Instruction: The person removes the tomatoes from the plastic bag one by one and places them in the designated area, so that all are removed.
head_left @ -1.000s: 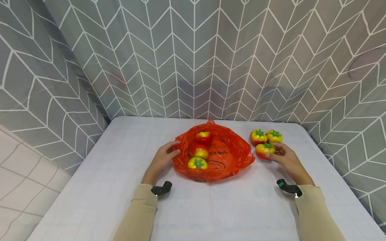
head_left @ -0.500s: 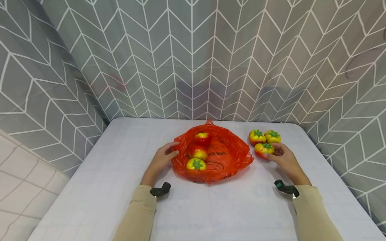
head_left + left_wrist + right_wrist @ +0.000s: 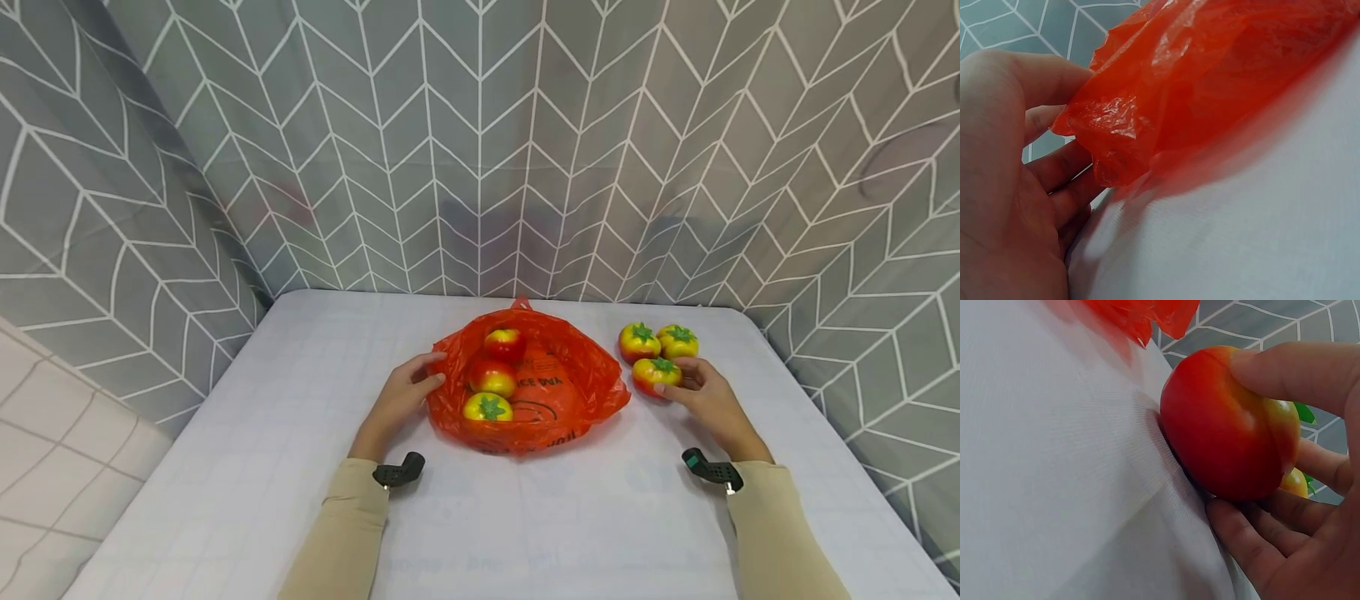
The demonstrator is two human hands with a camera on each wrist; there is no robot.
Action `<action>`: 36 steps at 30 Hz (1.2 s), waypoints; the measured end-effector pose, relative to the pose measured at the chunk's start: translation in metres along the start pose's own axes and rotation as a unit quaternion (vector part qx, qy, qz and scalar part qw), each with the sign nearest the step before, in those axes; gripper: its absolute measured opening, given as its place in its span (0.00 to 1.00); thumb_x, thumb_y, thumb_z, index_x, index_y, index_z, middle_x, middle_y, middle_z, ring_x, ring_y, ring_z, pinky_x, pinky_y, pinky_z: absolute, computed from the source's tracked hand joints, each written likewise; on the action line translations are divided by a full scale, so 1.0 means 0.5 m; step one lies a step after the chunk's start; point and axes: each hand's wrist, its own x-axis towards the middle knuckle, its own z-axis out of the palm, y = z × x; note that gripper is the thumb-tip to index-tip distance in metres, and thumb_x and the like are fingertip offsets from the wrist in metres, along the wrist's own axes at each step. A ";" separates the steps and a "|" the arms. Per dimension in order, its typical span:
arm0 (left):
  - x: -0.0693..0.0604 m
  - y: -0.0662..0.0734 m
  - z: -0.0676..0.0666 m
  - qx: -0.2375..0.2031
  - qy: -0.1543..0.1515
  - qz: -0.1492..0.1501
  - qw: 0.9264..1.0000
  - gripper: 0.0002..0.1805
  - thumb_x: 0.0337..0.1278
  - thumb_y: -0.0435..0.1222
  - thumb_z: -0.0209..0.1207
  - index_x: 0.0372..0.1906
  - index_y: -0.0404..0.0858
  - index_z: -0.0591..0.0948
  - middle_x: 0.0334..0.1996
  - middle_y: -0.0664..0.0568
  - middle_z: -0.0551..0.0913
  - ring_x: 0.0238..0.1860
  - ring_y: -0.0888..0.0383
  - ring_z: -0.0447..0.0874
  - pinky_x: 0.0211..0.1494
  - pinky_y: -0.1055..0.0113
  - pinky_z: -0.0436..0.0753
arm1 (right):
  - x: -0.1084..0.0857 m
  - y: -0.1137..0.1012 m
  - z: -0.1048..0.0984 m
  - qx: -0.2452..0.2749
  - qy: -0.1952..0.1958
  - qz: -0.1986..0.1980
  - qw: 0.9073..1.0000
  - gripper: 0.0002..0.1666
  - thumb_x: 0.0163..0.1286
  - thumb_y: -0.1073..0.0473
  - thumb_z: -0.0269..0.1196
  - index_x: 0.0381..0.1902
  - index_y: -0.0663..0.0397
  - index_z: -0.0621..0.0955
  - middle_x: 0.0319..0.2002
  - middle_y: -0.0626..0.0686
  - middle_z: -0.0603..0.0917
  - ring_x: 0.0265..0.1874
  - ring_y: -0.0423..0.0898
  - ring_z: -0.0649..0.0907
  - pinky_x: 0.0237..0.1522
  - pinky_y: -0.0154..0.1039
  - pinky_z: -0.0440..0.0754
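A red plastic bag (image 3: 551,417) lies with its mouth spread wide on the white table. Inside sit a yellow tomato with a green star-shaped top (image 3: 488,408) and two red-and-yellow fruits (image 3: 492,379), their tops not showing. At the bag's left rim my left hand (image 3: 401,400) holds the plastic between thumb and fingers; some fingers are hidden behind it. Right of the bag, my right hand (image 3: 712,400) grips a red-and-yellow tomato (image 3: 654,377). In the right wrist view the thumb presses that tomato (image 3: 1222,431) from above while the fingers curl round its far side.
Two more tomatoes, one at the left (image 3: 639,342) and one at the right (image 3: 678,341), stand just behind the gripped one. The white table (image 3: 540,525) ends at a grey patterned curtain (image 3: 480,150), which also rises on both sides.
The view shifts slightly. The right thumb has moved a little further onto the front of the tomato. The left hand and the bag stay as they were.
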 end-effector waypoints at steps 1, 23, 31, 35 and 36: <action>0.000 0.000 0.000 0.000 0.000 0.002 1.000 0.21 0.67 0.39 0.61 0.64 0.48 0.78 0.68 0.49 0.73 0.70 0.46 0.67 0.71 0.48 0.68 | 0.000 0.001 0.000 0.001 0.000 -0.001 1.000 0.50 0.68 0.43 0.67 0.73 0.66 0.57 0.71 0.71 0.61 0.68 0.70 0.64 0.66 0.67 0.65; -0.005 -0.001 -0.002 0.005 0.001 -0.017 1.000 0.22 0.67 0.42 0.61 0.64 0.51 0.78 0.69 0.51 0.72 0.71 0.48 0.66 0.71 0.49 0.69 | -0.010 -0.007 -0.007 -0.036 -0.030 -0.032 0.998 0.49 0.69 0.47 0.67 0.77 0.62 0.57 0.72 0.70 0.60 0.66 0.70 0.66 0.63 0.66 0.69; 0.000 0.002 -0.002 0.003 -0.004 -0.018 1.000 0.22 0.67 0.43 0.61 0.64 0.52 0.78 0.69 0.52 0.72 0.71 0.48 0.66 0.70 0.48 0.69 | -0.010 -0.004 -0.005 -0.027 -0.024 -0.025 0.999 0.50 0.68 0.46 0.68 0.77 0.61 0.57 0.72 0.69 0.61 0.67 0.70 0.65 0.64 0.66 0.68; 0.000 0.002 -0.002 0.000 -0.003 -0.012 1.000 0.22 0.67 0.42 0.61 0.64 0.51 0.78 0.69 0.51 0.72 0.71 0.47 0.66 0.71 0.48 0.68 | -0.005 0.000 -0.003 -0.024 -0.020 -0.023 0.999 0.50 0.68 0.47 0.68 0.76 0.61 0.57 0.72 0.70 0.60 0.68 0.70 0.65 0.65 0.66 0.67; 0.000 0.002 -0.002 -0.003 -0.003 -0.010 1.000 0.22 0.67 0.42 0.61 0.65 0.50 0.78 0.69 0.50 0.72 0.71 0.47 0.66 0.71 0.48 0.68 | -0.003 0.001 -0.002 -0.024 -0.019 -0.024 0.999 0.50 0.67 0.47 0.68 0.76 0.61 0.57 0.72 0.70 0.60 0.68 0.70 0.65 0.65 0.66 0.67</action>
